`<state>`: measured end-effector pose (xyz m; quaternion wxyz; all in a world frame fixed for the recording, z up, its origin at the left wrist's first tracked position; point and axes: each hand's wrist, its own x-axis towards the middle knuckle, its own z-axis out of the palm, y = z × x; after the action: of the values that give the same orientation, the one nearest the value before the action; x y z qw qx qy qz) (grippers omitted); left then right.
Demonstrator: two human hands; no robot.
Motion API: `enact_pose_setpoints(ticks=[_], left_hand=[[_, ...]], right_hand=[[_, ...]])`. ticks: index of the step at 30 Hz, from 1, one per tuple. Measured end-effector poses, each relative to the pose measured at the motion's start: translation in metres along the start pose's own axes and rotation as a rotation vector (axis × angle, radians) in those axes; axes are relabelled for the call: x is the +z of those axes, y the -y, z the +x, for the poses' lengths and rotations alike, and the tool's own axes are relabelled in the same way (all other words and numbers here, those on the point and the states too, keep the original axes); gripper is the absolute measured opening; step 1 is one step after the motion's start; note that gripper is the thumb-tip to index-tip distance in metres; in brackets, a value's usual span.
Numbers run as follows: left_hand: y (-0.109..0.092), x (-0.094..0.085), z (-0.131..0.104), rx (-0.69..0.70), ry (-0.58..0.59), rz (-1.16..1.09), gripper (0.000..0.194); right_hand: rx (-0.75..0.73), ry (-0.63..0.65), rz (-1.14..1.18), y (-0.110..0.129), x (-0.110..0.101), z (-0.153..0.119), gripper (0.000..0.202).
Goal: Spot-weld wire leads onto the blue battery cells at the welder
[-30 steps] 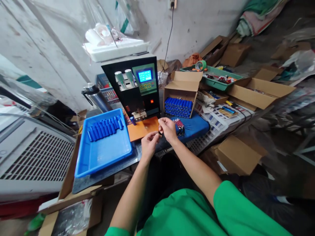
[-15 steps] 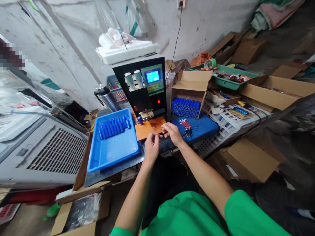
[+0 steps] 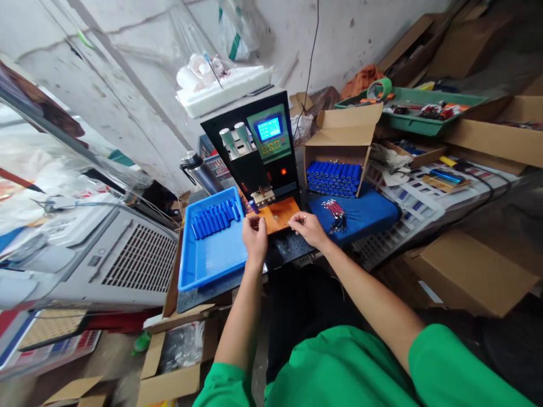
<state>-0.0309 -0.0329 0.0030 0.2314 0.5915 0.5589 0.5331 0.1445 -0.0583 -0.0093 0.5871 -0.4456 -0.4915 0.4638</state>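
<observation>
The blue tray (image 3: 212, 257), holding blue cylinders (image 3: 214, 219), lies at 9 o'clock from the left hand (image 3: 255, 234), whose fingers curl; its grip I cannot tell. 1 cylinder (image 3: 253, 206) stands at its 12 o'clock. Over the orange board (image 3: 278, 216), the right hand (image 3: 309, 228) pinches narrow, contents unclear; wires (image 3: 335, 212) lie at its 2 o'clock.

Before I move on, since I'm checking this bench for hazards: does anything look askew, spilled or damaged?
The white foam slab looks precarious: it sits atop the black machine, jutting past its left edge, with white rolls on it. The wires lie loosely splayed on the blue mat. I see no spill or damage.
</observation>
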Motion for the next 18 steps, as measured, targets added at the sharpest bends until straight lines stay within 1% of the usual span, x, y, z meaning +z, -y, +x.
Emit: enact_pose_setpoints(ticks=[1,2,3,5,6,8,10,12,15,18], left_hand=[[0.006,0.000,0.011,-0.025,-0.068,0.016,0.021],[0.012,0.001,0.022,-0.049,-0.111,0.038,0.027],[0.017,0.003,0.034,-0.066,-0.126,0.057,0.033],[0.025,0.008,0.055,-0.098,-0.117,0.074,0.041],[0.028,0.011,0.062,-0.111,-0.104,0.075,0.040],[0.029,0.016,0.070,-0.130,-0.066,0.079,0.030],[0.028,0.021,0.068,-0.118,0.002,0.067,0.016],[0.026,0.025,0.060,-0.071,0.098,0.020,0.009],[0.021,0.028,0.044,0.017,0.222,-0.049,0.013],[0.019,0.029,0.034,0.059,0.263,-0.079,0.015]], right_hand=[[0.008,-0.019,0.013,-0.002,-0.001,0.000,0.024],[0.009,-0.035,0.022,-0.004,-0.002,0.000,0.024],[0.008,-0.047,0.028,-0.006,-0.002,-0.001,0.024],[0.009,-0.062,0.041,-0.010,-0.003,-0.003,0.023],[0.017,-0.066,0.051,-0.011,-0.004,-0.003,0.023],[0.043,-0.072,0.075,-0.013,-0.007,-0.005,0.023],[0.059,-0.083,0.092,-0.015,-0.010,-0.005,0.023],[0.061,-0.104,0.099,-0.015,-0.014,-0.004,0.023],[0.051,-0.134,0.105,-0.014,-0.019,0.002,0.023],[0.028,-0.154,0.099,-0.012,-0.020,0.009,0.022]])
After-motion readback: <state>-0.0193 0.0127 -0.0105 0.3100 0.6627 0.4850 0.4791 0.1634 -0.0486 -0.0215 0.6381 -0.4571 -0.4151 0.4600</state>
